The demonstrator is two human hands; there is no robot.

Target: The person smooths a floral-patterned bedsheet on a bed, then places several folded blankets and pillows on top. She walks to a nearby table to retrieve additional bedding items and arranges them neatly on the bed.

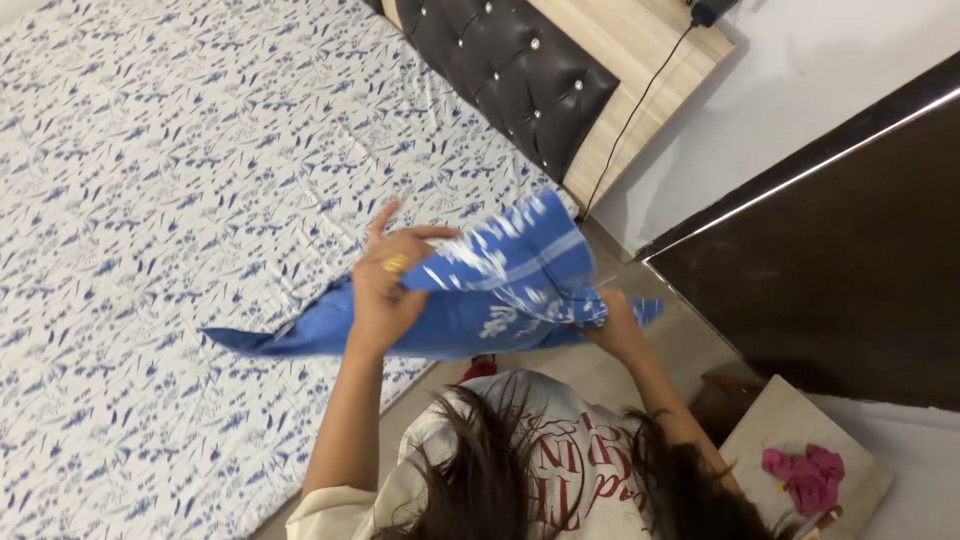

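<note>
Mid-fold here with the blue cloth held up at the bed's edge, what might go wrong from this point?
The blue patterned cloth is held in the air by the left hand and right hand; its loose tail trails onto the bedsheet, so it may drag and bunch. The right hand's grip is mostly hidden behind a bunched corner, which might slip. Hanging hair could snag in the fabric.

One blue cloth (500, 290), one bed (150, 200), one pink rag (808, 475).
</note>
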